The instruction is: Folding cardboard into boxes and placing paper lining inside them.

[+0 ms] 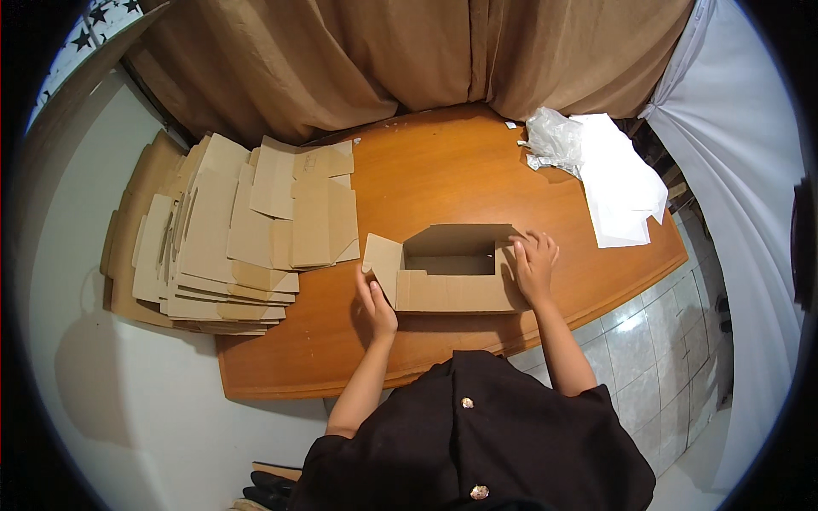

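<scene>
A small brown cardboard box [460, 295] stands at the front middle of the table, its top open and its inside bare. On its left end, a flap [383, 260] sticks outward. My left hand [377, 312] holds this flap's outer side, fingers along its edge and thumb toward the front. The right end of the box is held by my right hand [535, 269], with bent fingers over the upper edge. Part of that end is hidden behind the fingers.
Flattened cardboard boxes [204, 221] are piled high on the table's left side. At the back right lie a crumpled clear plastic bag [554, 140] and white paper sheets [620, 187]. Brown curtains [341, 60] hang behind the wooden table [434, 179]; a white cloth [724, 170] hangs to the right.
</scene>
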Action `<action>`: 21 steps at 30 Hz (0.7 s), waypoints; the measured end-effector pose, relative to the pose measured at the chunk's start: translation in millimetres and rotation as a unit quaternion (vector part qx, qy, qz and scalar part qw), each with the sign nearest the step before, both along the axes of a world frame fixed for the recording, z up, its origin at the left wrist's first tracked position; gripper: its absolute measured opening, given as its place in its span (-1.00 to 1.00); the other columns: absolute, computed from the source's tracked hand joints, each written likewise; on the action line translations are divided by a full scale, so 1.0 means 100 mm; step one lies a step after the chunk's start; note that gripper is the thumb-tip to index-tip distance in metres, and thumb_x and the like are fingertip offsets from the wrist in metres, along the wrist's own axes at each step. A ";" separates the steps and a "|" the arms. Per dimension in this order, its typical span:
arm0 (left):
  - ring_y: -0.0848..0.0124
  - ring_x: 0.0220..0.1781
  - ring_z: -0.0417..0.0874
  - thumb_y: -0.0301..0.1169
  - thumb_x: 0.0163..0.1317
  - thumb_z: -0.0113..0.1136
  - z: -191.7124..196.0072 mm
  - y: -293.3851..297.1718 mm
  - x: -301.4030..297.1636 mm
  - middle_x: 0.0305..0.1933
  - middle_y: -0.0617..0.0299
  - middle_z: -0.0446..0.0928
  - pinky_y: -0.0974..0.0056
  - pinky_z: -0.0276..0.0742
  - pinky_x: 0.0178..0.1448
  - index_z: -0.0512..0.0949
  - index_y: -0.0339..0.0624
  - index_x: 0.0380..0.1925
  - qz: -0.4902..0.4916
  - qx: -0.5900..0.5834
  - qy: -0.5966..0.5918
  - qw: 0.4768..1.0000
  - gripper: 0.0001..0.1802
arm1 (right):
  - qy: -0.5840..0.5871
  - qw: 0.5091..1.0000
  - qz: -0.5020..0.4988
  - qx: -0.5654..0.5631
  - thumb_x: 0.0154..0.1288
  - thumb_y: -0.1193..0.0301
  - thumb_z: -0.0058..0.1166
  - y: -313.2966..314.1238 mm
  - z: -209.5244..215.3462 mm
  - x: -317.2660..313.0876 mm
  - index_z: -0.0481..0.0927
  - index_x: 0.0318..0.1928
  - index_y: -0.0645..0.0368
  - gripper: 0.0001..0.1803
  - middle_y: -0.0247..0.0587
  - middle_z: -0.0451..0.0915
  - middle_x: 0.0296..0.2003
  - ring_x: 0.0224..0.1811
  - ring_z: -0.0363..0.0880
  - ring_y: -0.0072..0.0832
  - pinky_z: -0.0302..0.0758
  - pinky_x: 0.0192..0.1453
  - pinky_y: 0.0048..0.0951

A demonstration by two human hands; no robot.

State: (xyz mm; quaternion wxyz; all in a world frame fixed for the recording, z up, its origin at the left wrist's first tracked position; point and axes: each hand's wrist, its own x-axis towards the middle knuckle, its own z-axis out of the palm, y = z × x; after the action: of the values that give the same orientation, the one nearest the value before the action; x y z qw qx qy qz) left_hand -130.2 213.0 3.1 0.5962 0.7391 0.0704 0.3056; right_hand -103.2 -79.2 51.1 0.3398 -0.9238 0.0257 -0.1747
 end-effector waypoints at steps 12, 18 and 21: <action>-0.02 0.39 0.01 -0.05 0.28 -0.16 0.10 -0.05 -0.09 0.34 0.01 0.15 -0.20 -0.26 0.37 0.57 0.05 -0.03 -0.160 0.413 0.077 0.893 -0.56 | 0.043 0.996 -0.032 -0.067 0.31 0.14 -0.14 0.17 -0.07 0.09 0.41 0.17 -0.07 -0.56 0.00 0.19 0.23 0.32 0.01 0.01 -0.18 0.35 0.13; 0.01 0.42 -0.06 -0.06 0.27 -0.12 0.25 -0.12 -0.12 0.37 0.02 0.08 -0.33 -0.36 0.32 0.57 0.05 -0.05 -0.140 0.433 0.154 0.877 -0.59 | -0.040 0.999 0.001 0.013 0.30 0.18 -0.10 0.11 -0.15 0.12 0.21 0.26 0.11 -0.43 -0.02 0.31 0.16 0.22 0.16 -0.13 -0.02 0.31 -0.13; 0.03 0.43 -0.07 -0.05 0.28 -0.13 0.27 -0.12 -0.10 0.36 0.02 0.08 -0.34 -0.39 0.31 0.57 0.06 -0.05 -0.141 0.433 0.180 0.872 -0.59 | -0.055 0.998 -0.015 0.039 0.30 0.20 -0.11 0.10 -0.19 0.13 0.26 0.23 0.07 -0.48 -0.04 0.35 0.09 0.17 0.21 -0.16 0.01 0.29 -0.17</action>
State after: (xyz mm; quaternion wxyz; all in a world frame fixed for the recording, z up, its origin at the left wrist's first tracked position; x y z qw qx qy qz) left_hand -140.6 200.7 29.9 0.2305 0.9674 -0.0678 0.0800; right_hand -90.3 -69.2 32.1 0.3743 -0.8981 0.0274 -0.2292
